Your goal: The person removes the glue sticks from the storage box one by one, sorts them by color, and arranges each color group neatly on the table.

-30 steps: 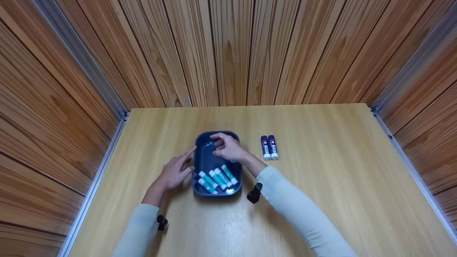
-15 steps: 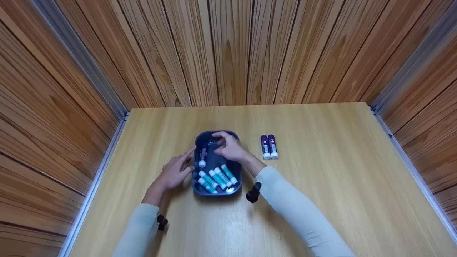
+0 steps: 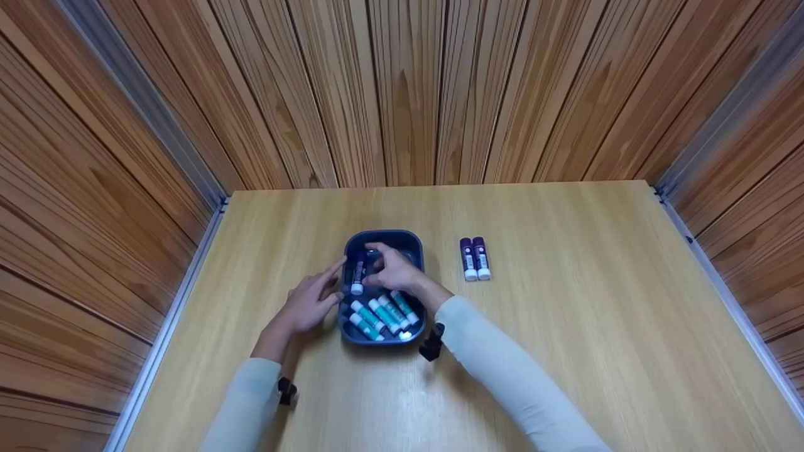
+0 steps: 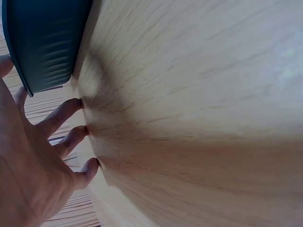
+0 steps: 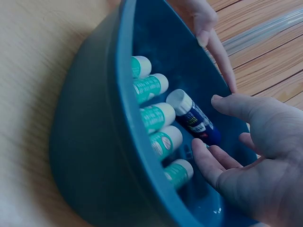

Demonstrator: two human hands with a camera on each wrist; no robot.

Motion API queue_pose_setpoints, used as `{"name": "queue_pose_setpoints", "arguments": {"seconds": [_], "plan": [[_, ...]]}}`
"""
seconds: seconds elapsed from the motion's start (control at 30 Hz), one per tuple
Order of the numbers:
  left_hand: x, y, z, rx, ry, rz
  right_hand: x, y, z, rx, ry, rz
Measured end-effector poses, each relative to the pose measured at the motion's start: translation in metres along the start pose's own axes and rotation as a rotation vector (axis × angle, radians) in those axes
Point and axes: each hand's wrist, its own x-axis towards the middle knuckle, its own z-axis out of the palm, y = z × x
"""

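A dark blue plastic tray (image 3: 392,233) stands on the table. In its near end lie several green glue sticks (image 3: 384,316) with white caps. One dark purple glue stick (image 5: 202,124) lies along the left inner wall. My right hand (image 3: 397,271) reaches into the tray beside it; in the right wrist view thumb and fingers are spread apart around that stick, with nothing held. My left hand (image 3: 308,306) steadies the tray from the left, thumb and index finger at the rim. In the left wrist view its other fingertips (image 4: 74,105) rest on the table.
Two purple glue sticks with white ends, one (image 3: 468,258) beside the other (image 3: 481,258), lie to the right of the tray. Wooden plank walls (image 3: 402,94) rise behind the table (image 3: 597,301) and at both sides.
The purple glue stick, not visible in the tray one second ago, shows there half a second ago and now. My right hand has shifted slightly left and nearer to me; the left stays put.
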Motion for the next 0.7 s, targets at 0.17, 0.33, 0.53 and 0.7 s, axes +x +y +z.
{"name": "queue_pose_setpoints", "arguments": {"seconds": [0.17,0.33,0.53,0.7], "plan": [[-0.001,-0.002,0.001,-0.005,0.007,0.011,0.009,0.005,0.01,0.004,-0.001,-0.019],[0.0,-0.003,0.003,0.011,0.016,0.019,0.004,-0.002,0.018,0.04,-0.003,-0.022],[0.0,-0.002,0.002,0.01,0.017,0.013,0.019,0.007,0.024,0.037,0.022,0.042],[0.0,-0.001,0.002,0.001,0.017,0.012,0.031,0.018,0.026,0.006,0.024,0.034]]}}
